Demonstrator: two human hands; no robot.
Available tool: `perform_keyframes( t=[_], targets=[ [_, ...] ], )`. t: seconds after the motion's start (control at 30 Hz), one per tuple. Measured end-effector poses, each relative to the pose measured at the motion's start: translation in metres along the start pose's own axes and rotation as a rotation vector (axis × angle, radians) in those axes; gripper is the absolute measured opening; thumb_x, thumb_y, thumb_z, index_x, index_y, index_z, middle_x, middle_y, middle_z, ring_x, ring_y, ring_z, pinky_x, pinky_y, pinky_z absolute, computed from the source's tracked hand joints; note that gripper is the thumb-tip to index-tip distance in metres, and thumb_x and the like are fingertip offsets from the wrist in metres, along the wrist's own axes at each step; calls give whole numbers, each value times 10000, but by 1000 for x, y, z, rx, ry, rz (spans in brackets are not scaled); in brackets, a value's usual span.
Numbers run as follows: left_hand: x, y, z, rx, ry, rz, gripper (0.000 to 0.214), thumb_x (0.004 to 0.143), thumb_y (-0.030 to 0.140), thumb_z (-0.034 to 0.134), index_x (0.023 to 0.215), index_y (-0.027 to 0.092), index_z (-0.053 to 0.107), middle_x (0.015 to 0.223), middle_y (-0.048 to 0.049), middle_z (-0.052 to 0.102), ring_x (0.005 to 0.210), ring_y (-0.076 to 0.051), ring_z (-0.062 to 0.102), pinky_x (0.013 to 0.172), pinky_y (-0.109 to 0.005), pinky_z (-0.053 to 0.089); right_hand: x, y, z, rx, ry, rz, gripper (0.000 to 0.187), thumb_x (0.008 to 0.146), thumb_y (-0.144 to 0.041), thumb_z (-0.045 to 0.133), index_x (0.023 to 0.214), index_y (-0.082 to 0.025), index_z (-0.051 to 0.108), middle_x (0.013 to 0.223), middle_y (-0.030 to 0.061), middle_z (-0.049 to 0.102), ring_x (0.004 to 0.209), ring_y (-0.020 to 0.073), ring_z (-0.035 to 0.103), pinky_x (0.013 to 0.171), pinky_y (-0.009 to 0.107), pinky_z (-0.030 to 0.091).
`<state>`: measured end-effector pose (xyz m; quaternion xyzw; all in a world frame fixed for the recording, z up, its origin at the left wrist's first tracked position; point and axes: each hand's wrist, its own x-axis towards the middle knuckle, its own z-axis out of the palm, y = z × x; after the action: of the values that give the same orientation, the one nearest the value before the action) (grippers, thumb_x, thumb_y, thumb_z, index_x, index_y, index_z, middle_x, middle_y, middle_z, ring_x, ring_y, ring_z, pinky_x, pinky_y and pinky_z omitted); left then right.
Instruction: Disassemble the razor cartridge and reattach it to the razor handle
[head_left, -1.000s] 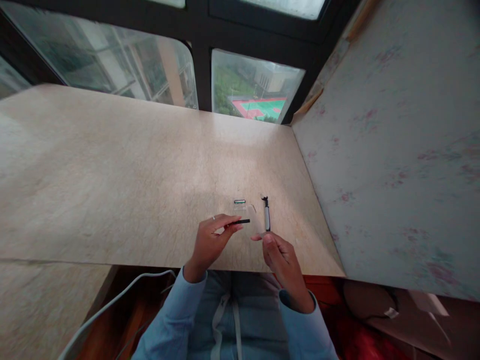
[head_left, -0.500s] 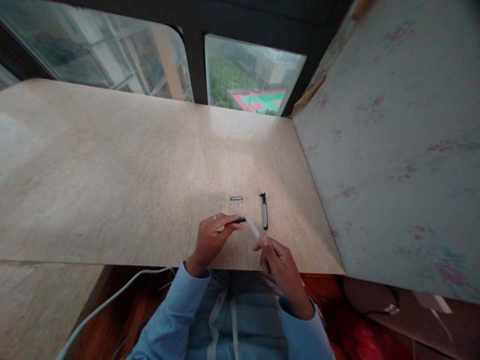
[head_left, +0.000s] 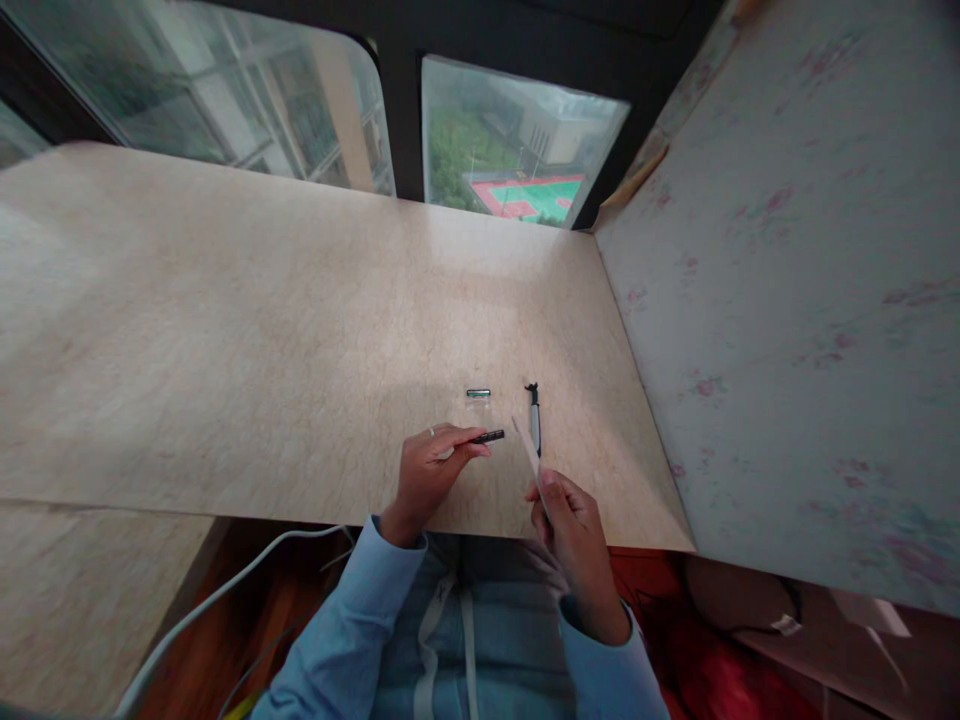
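My left hand (head_left: 435,475) pinches one end of a black razor cartridge (head_left: 491,437) between thumb and fingers, just above the table. In my right hand (head_left: 568,510), thumb and fingers close on a thin pale strip (head_left: 527,445) that points up and left; its material is unclear. The strip's tip is a short way right of the cartridge, apart from it. Beyond the strip, a black and grey razor handle (head_left: 535,415) lies on the table, its lower end partly covered. A small dark bar with a greenish stripe (head_left: 478,393) rests beyond my left hand, beside something clear.
The beige marbled tabletop (head_left: 262,350) reaches to dark-framed windows (head_left: 517,140). A flowered wall (head_left: 787,300) bounds its right side. At lower left, a white cable (head_left: 217,600) hangs below the table's front edge.
My right hand has drawn the pale strip slightly right, away from the cartridge, and the strip now stands steeper. More of the cartridge shows in my left hand. The view has shifted slightly.
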<state>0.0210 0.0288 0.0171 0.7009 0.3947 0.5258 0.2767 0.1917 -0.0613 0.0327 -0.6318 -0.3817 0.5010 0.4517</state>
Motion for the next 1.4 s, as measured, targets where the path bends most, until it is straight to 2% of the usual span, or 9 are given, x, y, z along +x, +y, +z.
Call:
perform_keyframes(
  t=[0.13,0.3,0.47,0.57,0.67,0.9,1.07,1.23,1.4],
  targets=[
    [-1,1,0,-22,-3,4,82,835,253,699,844,205,764,743,-16,765,660,-139,708,627,-236,532,-2,1,2,-19,-129,-1,499,902,-619,478,713,-166,569,411,-72,394,353,59,320,375,183,229],
    [-1,3,-1,-2,-5,-14,96,827,286,707,841,214,769,737,-17,762,649,-143,702,623,-242,526,-1,-3,2,-83,33,-17,514,887,-631,488,669,-170,550,424,-74,365,369,64,320,381,190,229],
    [-1,4,-2,-14,11,-7,85,826,270,708,842,216,771,744,-18,762,657,-143,703,619,-234,519,-1,-6,-2,-87,-91,18,527,877,-650,482,658,-174,540,416,-77,354,361,64,296,378,196,216],
    [-1,4,-3,-15,18,-5,74,813,261,721,847,219,772,744,-15,763,652,-140,701,623,-233,519,-1,-5,-4,-121,7,16,521,882,-637,489,654,-172,544,425,-72,361,375,67,311,386,197,229],
    [-1,3,-4,-33,23,-8,79,803,258,732,862,224,773,745,-15,765,650,-142,701,629,-237,520,0,-5,-6,-90,102,-41,510,906,-615,465,697,-164,578,445,-74,351,395,72,305,395,200,237],
    [-1,7,-1,-173,-13,-68,78,784,241,750,855,235,780,705,-8,755,626,-134,688,610,-230,504,14,-14,3,-55,52,-190,381,827,-442,684,1099,-175,669,554,-84,377,459,74,325,426,196,272],
    [-2,8,-3,-298,-52,-127,94,781,288,752,857,245,786,671,-18,746,611,-153,679,607,-261,508,28,-23,11,-141,-30,-346,222,812,-345,715,981,-210,767,569,-43,558,504,93,472,493,212,394],
    [-7,5,-1,-482,-46,-324,162,704,332,811,815,217,784,665,-42,739,614,-172,672,620,-286,522,33,-22,13,-158,-37,-431,168,817,-329,715,934,-236,791,760,25,750,609,157,641,551,252,499],
    [-15,7,7,-966,-121,-663,434,687,504,789,920,142,734,717,-66,713,567,-143,623,575,-279,512,35,-17,16,-84,-25,-468,169,810,-329,723,933,-236,793,846,50,775,718,204,709,641,298,558]
  ],
)
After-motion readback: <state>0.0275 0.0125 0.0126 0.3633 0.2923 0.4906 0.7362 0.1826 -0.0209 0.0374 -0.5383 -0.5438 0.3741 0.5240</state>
